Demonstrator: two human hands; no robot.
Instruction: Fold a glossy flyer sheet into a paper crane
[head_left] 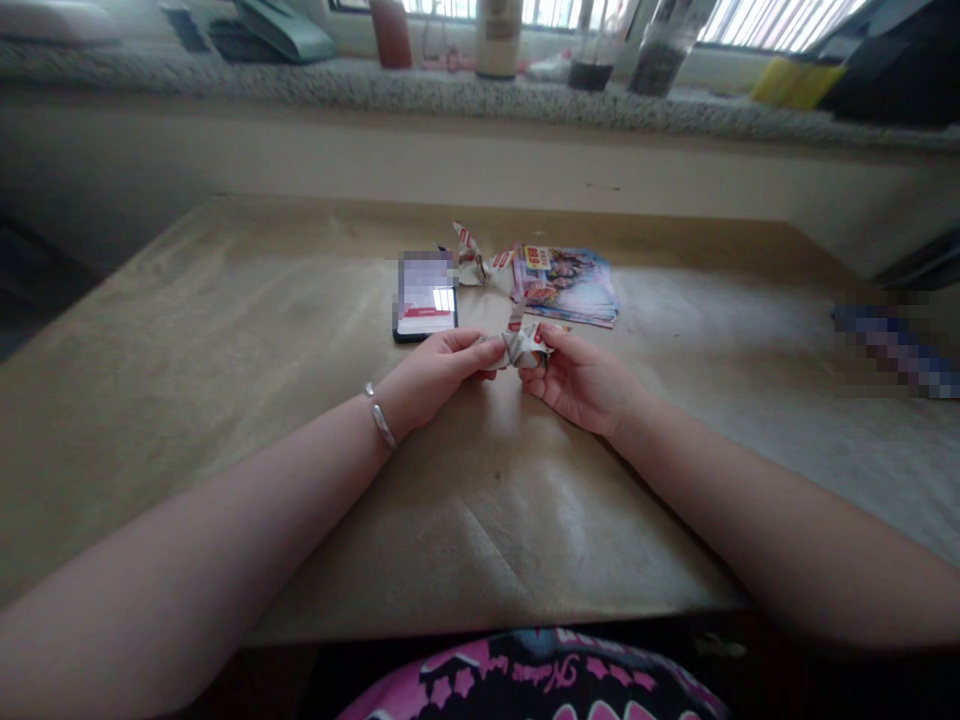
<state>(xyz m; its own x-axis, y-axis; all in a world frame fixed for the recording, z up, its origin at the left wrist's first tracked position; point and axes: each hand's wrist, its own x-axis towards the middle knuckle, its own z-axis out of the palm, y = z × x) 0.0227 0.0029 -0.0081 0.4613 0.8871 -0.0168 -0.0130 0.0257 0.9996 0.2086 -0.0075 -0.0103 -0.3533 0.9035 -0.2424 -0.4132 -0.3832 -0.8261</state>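
My left hand (439, 375) and my right hand (577, 380) meet above the middle of the table, pinching a small folded paper figure (526, 345) between them. The figure is made of printed white and red glossy paper, with one pointed flap standing up. Beyond my hands lies a similar folded paper figure (471, 258), apart from them. To its right is a stack of colourful printed flyers (568, 285). A smartphone (426, 296) with a blurred, lit screen lies just past my left fingers. A silver bangle (381, 417) circles my left wrist.
Brown paper covers the table (247, 330), and its far edge meets a cream wall. A blurred blue object (896, 345) lies at the right. Above, a speckled stone sill (450, 95) holds bottles and jars (667, 45) below a barred window.
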